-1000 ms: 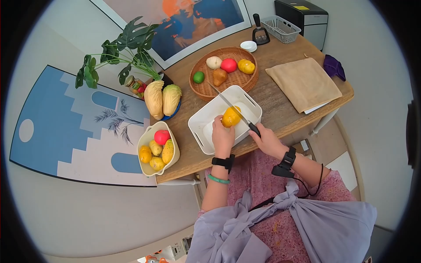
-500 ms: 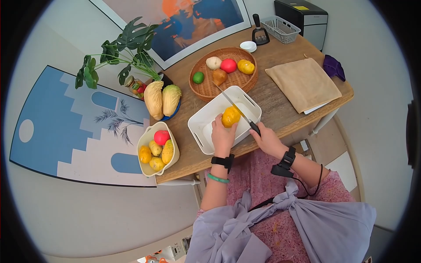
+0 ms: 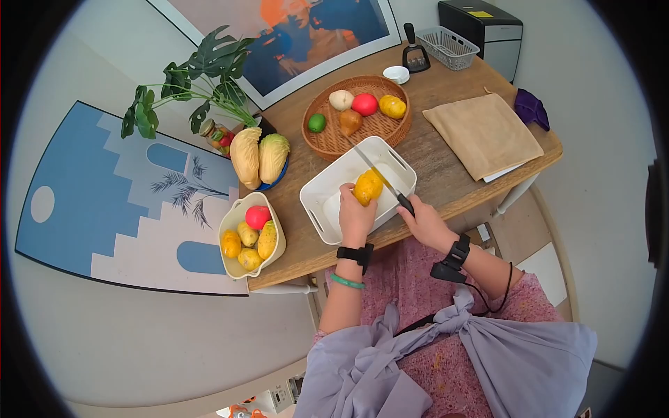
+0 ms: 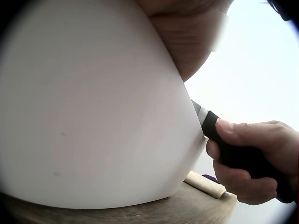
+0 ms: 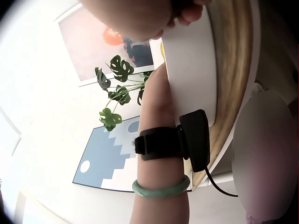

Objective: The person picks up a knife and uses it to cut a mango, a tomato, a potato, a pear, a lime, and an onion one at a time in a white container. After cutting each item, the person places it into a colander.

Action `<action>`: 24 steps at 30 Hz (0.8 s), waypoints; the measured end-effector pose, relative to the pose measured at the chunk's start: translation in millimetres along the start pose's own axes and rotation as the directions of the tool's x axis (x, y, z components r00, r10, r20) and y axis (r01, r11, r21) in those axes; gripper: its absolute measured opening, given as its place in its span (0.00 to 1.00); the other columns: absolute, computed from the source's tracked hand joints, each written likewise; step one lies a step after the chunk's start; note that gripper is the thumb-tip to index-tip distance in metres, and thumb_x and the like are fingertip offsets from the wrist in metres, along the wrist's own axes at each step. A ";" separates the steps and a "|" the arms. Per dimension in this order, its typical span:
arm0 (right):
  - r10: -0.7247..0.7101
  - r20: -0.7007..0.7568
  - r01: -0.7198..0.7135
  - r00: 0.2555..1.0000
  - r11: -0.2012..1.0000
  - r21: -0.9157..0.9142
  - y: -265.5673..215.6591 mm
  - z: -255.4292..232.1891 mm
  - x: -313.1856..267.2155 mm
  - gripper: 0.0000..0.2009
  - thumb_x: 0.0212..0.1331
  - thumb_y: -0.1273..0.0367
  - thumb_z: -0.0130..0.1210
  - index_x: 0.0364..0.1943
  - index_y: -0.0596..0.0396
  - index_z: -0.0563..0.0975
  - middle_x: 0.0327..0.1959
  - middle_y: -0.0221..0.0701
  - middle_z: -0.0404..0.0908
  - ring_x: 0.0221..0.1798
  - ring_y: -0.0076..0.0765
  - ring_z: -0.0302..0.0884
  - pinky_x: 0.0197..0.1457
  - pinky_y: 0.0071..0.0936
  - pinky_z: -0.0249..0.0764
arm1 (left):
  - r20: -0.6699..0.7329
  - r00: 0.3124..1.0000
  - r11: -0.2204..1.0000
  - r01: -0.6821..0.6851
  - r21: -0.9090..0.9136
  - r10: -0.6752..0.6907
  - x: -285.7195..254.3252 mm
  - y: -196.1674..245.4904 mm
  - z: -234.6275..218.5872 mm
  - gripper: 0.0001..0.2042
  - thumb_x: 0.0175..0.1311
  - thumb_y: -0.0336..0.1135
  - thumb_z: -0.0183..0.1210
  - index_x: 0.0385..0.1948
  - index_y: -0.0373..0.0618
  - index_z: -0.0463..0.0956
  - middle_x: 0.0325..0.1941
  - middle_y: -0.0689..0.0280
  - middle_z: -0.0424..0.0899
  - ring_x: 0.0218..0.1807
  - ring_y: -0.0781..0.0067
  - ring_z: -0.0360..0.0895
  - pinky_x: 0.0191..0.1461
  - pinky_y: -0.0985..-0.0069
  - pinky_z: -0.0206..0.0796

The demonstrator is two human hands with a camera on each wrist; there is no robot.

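My left hand [image 3: 357,217] grips a yellow mango-like fruit [image 3: 367,189] over a white plastic tub [image 3: 320,189] with handle slots. In my right hand [image 3: 426,224] is a kitchen knife, its black handle [image 4: 236,154] wrapped by the fingers and the thumb laid along the top. The long blade [image 3: 364,155] slants up and left, its edge against the fruit's upper right side, and its tip reaches past the tub's far rim. From the left wrist view, the tub's wall hides the fruit and most of the blade.
Behind the tub, a round wicker basket [image 3: 317,144] holds several fruits and vegetables. A cream bin [image 3: 281,244] of yellow and red produce stands at left, near cabbages [image 3: 273,159] on a blue dish. A folded tan cloth [image 3: 481,136] lies at right; a potted plant [image 3: 212,63] stands behind.
The knife has drawn back slightly to the right, its tip now nearer the tub's far rim. The left hand keeps its grip on the fruit, which has barely shifted.
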State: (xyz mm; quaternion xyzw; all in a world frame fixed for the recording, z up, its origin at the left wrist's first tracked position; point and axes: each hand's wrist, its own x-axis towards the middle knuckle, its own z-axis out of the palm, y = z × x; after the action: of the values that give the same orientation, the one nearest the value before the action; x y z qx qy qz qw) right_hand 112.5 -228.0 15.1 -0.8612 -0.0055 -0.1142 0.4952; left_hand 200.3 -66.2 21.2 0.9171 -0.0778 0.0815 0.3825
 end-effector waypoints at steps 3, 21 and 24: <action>0.003 0.001 -0.003 1.000 1.000 0.003 -0.8 0.1 -0.5 0.15 0.68 0.61 0.49 0.38 0.62 0.66 0.25 0.55 0.76 0.33 0.66 0.75 0.35 0.53 0.68 | 0.016 1.000 1.000 0.006 -0.013 -0.006 -0.7 1.6 -1.9 0.27 0.47 0.34 0.66 0.49 0.40 0.63 0.40 0.49 0.76 0.43 0.48 0.77 0.46 0.62 0.70; -0.007 0.025 0.006 1.000 0.999 0.042 -3.7 -1.6 -2.7 0.15 0.67 0.61 0.49 0.41 0.62 0.67 0.27 0.55 0.77 0.35 0.66 0.75 0.37 0.52 0.69 | -0.072 0.997 0.989 -0.001 0.148 0.012 -6.7 11.4 -7.0 0.26 0.45 0.42 0.65 0.49 0.51 0.68 0.45 0.60 0.73 0.48 0.58 0.73 0.50 0.57 0.59; -0.003 0.041 0.001 0.999 1.000 0.031 -3.9 -3.2 -2.6 0.15 0.67 0.61 0.49 0.41 0.62 0.67 0.27 0.55 0.77 0.35 0.66 0.75 0.37 0.51 0.69 | -0.145 0.988 0.985 -0.036 0.169 0.061 -7.0 9.6 -4.9 0.25 0.46 0.43 0.65 0.50 0.53 0.70 0.45 0.62 0.72 0.49 0.59 0.72 0.52 0.57 0.56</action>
State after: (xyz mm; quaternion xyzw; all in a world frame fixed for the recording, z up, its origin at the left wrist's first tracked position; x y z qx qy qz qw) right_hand 108.9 -228.5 19.5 -0.8557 -0.0183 -0.0968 0.5080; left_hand 191.1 -68.8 29.7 0.9349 -0.0642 0.1656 0.3074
